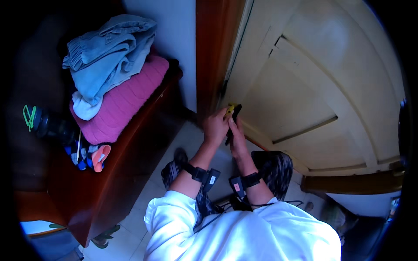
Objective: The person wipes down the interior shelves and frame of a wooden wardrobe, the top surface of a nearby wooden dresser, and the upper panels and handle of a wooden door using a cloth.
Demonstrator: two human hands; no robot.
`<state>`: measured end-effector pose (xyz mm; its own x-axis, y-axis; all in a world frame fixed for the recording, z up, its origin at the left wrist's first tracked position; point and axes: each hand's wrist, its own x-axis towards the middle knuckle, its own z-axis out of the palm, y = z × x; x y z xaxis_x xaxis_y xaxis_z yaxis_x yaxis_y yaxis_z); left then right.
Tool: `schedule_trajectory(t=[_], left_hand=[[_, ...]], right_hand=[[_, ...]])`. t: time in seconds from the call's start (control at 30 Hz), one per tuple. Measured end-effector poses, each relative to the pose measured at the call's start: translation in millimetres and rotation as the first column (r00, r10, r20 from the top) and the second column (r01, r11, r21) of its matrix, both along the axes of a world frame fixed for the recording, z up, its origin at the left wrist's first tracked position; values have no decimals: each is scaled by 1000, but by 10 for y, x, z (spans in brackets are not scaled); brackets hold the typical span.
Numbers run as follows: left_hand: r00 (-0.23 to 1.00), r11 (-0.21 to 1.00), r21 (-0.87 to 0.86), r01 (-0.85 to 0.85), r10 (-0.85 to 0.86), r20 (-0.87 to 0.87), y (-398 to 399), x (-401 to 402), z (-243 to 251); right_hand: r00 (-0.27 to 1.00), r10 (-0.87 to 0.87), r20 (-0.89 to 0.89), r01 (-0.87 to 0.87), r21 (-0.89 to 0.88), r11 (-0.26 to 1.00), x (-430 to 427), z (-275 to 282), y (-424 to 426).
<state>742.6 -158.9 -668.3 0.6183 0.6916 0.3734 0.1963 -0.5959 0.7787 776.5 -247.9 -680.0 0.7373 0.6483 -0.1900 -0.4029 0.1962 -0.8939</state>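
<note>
Both my hands are close together in front of me, near the bottom edge of a cream panelled door (290, 98). My left hand (216, 125) has its fingers closed around a small yellow item (230, 110), whose kind I cannot tell. A dark, narrow, flat item (237, 112) lies against my right hand (238, 135), between palm and fingers, and reaches below the left fingertips. The two items touch or overlap at the fingertips. Each forearm wears a black strap with a small box.
At left, a reddish-brown wooden bench (114, 176) bears a pink knitted textile (127, 101), folded light-blue jeans (107, 52), a dark bottle (54, 125) with a green loop and a checked cloth (85, 156). A brown door frame (209, 58) stands ahead. Dark cables cross my lap.
</note>
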Motion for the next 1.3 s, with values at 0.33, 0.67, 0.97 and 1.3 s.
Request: schedule_trajectory(t=[0.33, 0.67, 0.97, 1.3], left_hand=[[956, 994, 59, -91, 104, -273, 194, -128, 69], [837, 397, -763, 510, -433, 334, 325, -176, 120], [807, 467, -668, 580, -214, 551, 387, -386, 274], [820, 482, -667, 568, -263, 509, 485, -582, 348]], right_hand=[[927, -356, 120, 359, -6, 933, -68, -104, 31], [914, -141, 380, 178, -65, 982, 222, 115, 99], [82, -650, 755, 234, 619, 749, 1158, 3538, 1109], [169, -435, 885, 374, 350, 859, 807, 2417, 1563]])
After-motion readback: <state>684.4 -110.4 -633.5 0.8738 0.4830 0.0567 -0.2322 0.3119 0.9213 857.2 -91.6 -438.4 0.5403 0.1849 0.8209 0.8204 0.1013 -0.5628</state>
